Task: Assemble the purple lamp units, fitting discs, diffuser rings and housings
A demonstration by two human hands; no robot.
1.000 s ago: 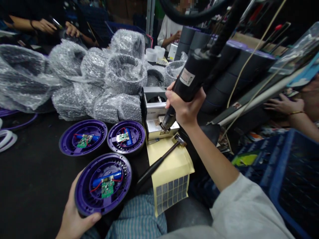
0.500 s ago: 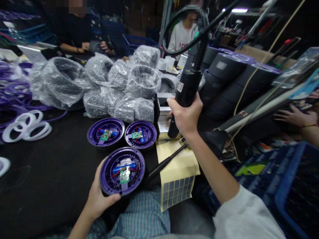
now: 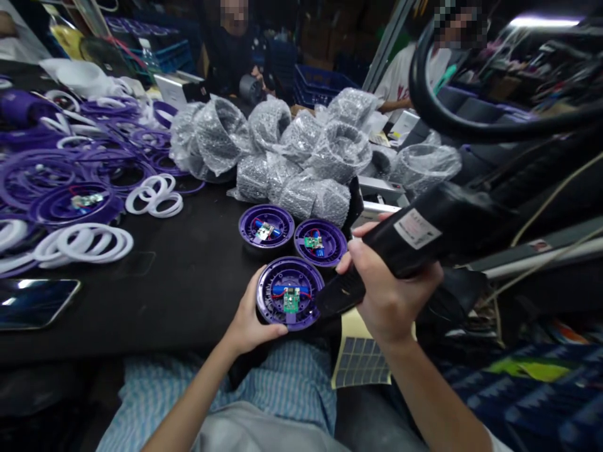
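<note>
A black counter (image 3: pixel 183 314) stretches ahead, carrying a heap of bubble-wrapped bundles (image 3: pixel 292 169) and, to the left, loose purple and white rings (image 3: pixel 94 229). In front of the bundles sit two open purple round housings (image 3: pixel 266 226), each with a circuit board inside. The left hand (image 3: pixel 245 314) grasps a third purple housing (image 3: pixel 288 276) at the counter's edge, above striped trousers (image 3: pixel 292 389), with its fingers (image 3: pixel 268 333) curled around the rim. A blue cell and green circuit board (image 3: pixel 291 299) are wired inside it. The right hand (image 3: pixel 393 285) has its fingers (image 3: pixel 362 248) clenched around a black corded power tool (image 3: pixel 414 238), whose nose (image 3: pixel 339 295) reaches the housing's right edge.
</note>
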